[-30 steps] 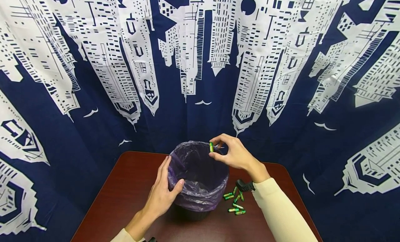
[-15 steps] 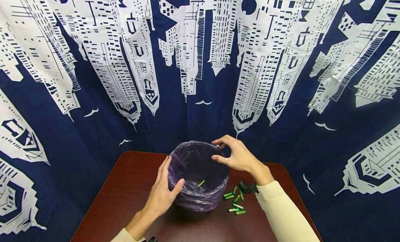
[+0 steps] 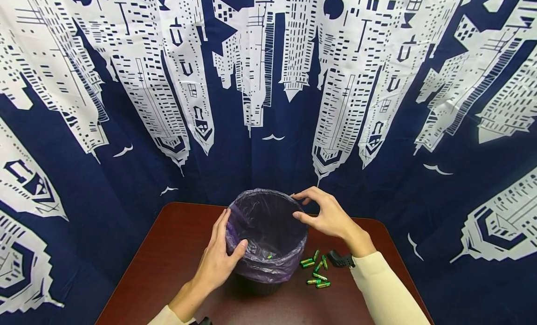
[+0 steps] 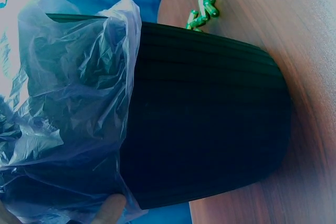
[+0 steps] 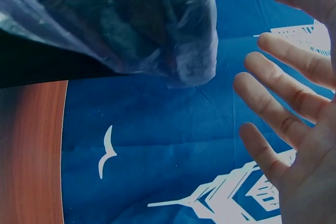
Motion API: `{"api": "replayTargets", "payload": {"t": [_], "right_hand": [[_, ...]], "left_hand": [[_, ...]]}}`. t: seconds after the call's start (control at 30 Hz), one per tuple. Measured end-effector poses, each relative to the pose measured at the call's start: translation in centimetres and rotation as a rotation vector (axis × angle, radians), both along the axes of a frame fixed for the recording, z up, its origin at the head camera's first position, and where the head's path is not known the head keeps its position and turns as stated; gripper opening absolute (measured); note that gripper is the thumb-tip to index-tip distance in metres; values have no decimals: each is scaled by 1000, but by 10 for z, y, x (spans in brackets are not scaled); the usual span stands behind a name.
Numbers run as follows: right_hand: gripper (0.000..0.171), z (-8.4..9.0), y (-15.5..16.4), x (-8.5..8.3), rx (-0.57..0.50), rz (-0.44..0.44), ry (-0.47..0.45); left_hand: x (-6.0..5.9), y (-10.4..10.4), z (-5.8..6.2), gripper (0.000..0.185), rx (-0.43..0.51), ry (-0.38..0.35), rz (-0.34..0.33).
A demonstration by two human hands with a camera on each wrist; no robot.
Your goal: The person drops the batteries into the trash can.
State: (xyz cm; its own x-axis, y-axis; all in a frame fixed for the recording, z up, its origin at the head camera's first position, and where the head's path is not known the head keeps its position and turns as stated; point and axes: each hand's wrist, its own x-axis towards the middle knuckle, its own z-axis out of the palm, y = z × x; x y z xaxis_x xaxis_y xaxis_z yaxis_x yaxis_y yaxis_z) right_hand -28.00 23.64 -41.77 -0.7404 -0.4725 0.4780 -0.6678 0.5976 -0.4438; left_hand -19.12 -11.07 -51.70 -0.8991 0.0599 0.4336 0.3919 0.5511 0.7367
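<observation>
A dark ribbed trash bin (image 4: 210,108) stands on the table, lined with a thin purple plastic bag (image 3: 268,271) folded over its rim. My left hand (image 3: 214,259) rests against the bin's left side, its fingers extended along the bag and the thumb near the front rim. At the right rim is my right hand (image 3: 327,213), holding nothing; the right wrist view shows its fingers (image 5: 273,87) spread apart from the bag. Deep in the bag a small bit of green battery (image 3: 270,256) shows, mostly hidden by folds. Several green batteries (image 3: 318,276) lie loosely on the table right of the bin.
The reddish-brown wooden table (image 3: 180,231) ends at a back edge just behind the bin. Behind it hangs a navy cloth (image 3: 235,162) with white upside-down buildings. A black wrist strap (image 3: 340,259) sits beneath the right forearm, near the loose batteries.
The right hand let go of a green battery, which fell into the bag. It then drew back slightly to the right. The left hand stays in place.
</observation>
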Motion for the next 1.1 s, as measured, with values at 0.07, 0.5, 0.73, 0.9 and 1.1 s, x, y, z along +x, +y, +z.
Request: {"api": "replayTargets", "payload": {"t": [0.07, 0.5, 0.73, 0.9, 1.1], "right_hand": [[44, -2, 3, 1, -3, -8, 9], [43, -28, 30, 18, -28, -93, 19], [42, -49, 46, 25, -59, -121, 27], [40, -67, 57, 33, -61, -158, 25], [39, -89, 66, 42, -61, -174, 14]], "left_hand": [[0, 0, 0, 97, 3, -1, -1], [0, 0, 0, 98, 18, -11, -10], [-1, 1, 1, 96, 6, 9, 3], [-1, 1, 2, 95, 7, 15, 3], [1, 2, 1, 96, 12, -8, 2]]}}
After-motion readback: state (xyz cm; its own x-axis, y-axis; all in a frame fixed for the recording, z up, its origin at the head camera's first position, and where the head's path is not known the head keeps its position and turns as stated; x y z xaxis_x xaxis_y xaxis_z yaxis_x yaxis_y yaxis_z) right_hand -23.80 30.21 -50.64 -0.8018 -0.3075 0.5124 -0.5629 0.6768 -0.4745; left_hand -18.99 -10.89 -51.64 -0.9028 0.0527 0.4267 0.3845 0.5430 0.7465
